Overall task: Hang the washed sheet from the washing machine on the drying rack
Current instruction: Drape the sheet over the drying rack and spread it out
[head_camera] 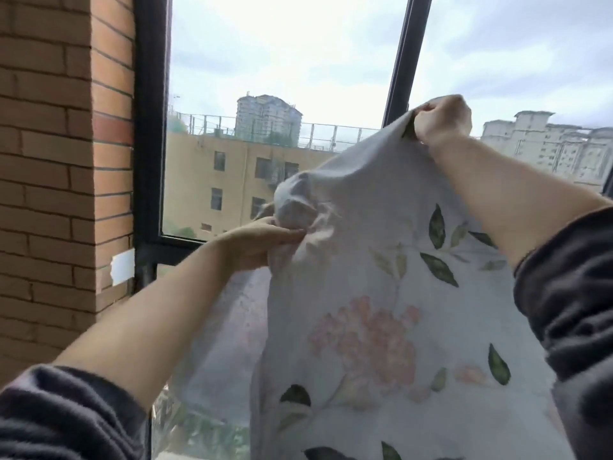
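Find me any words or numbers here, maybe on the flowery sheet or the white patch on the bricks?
None to read.
The sheet bears only flowers and leaves.
The white patch on the brick wall looks blank.
The far buildings show no legible signs.

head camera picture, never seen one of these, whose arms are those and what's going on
It is one picture from a camera worn on a person's head, so the arms reaching in from below are the wearer's own; there is no machine. The right hand, raised high, grips the top edge of a floral sheet. The left hand, lower, pinches a bunched fold of it. Behind is a black-framed window with a brick wall to its left.
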### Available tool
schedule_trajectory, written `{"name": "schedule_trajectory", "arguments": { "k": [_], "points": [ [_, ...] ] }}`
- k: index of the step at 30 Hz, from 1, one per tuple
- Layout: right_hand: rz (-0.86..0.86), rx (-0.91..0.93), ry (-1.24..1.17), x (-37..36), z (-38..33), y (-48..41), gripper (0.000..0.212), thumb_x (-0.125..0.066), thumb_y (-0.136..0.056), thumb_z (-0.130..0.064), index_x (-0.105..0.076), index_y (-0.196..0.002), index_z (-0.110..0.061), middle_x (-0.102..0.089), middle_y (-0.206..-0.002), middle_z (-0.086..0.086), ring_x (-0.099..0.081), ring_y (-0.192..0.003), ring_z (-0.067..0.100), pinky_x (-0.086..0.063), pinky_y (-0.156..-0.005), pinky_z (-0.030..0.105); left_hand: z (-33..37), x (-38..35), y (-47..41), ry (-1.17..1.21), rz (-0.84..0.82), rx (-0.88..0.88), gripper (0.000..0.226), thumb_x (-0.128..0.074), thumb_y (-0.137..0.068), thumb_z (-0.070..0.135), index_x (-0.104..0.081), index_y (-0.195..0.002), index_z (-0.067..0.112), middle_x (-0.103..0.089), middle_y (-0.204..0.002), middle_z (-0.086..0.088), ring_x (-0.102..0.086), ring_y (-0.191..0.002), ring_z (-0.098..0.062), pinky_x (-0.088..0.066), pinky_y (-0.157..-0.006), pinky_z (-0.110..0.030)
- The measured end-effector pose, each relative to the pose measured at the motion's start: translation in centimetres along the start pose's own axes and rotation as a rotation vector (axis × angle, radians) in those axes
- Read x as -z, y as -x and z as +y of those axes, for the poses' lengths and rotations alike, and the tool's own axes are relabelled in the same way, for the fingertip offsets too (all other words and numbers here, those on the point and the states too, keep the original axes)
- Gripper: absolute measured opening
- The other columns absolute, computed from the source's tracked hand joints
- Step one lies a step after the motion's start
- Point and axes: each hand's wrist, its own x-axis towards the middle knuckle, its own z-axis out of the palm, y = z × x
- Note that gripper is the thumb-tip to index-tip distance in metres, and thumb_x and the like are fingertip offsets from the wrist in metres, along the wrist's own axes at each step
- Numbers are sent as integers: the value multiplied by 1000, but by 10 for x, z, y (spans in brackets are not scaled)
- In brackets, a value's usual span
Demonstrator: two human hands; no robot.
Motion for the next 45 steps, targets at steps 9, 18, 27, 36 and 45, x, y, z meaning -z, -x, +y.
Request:
{"name": "schedule_trajectory", "arguments": {
  "k": [9, 18, 27, 36, 45],
  "points": [
    [-534, 149, -143, -52, 37, -69, 26, -50, -93, -9, -55, -118, -16, -58, -116, 15, -55, -103, 23, -46, -77, 19, 113, 75, -111, -107, 789, -278, 28, -48, -93, 8, -58, -117, -3, -65, -105, -17, -61, -90, -25, -56, -72, -32],
    [-1215, 236, 370, -60, 79, -20, 38, -36, -99, -42, -55, -121, -18, -65, -120, -1, -67, -92, 13, -50, -87, 37, -67, 67, -135, -109, 394, 458, 19, -51, -94, 24, -64, -84, 14, -63, -81, -6, -60, -70, -17, -48, -68, -26],
    [-944, 497, 385, -12, 74, 42, 34, -49, -92, -48, -68, -95, -20, -70, -89, -7, -66, -82, 11, -52, -79, 31, -126, 32, -89, 316, 247, 91, 57, -56, -88, 2, -33, -131, 32, -65, -112, -15, -68, -82, -24, -55, -57, -33],
    [-660, 734, 771, 25, 82, 97, 22, -55, -89, -42, -65, -105, -33, -68, -105, -8, -60, -98, 18, -37, -86, 32, -154, 4, -25, -131, 215, 232, 71, -73, -79, 29, -26, -132, 29, -49, -126, 9, -51, -111, -14, -49, -74, -27],
    [-536, 721, 667, 26, 99, 108, 15, -58, -88, -32, -70, -94, -26, -67, -101, -10, -56, -104, 16, -28, -92, 34, -144, -28, -14, 218, 542, 21, 26, -34, -102, 13, -56, -87, 12, -57, -79, -5, -53, -71, -17, -46, -59, -26]
  ]
}}
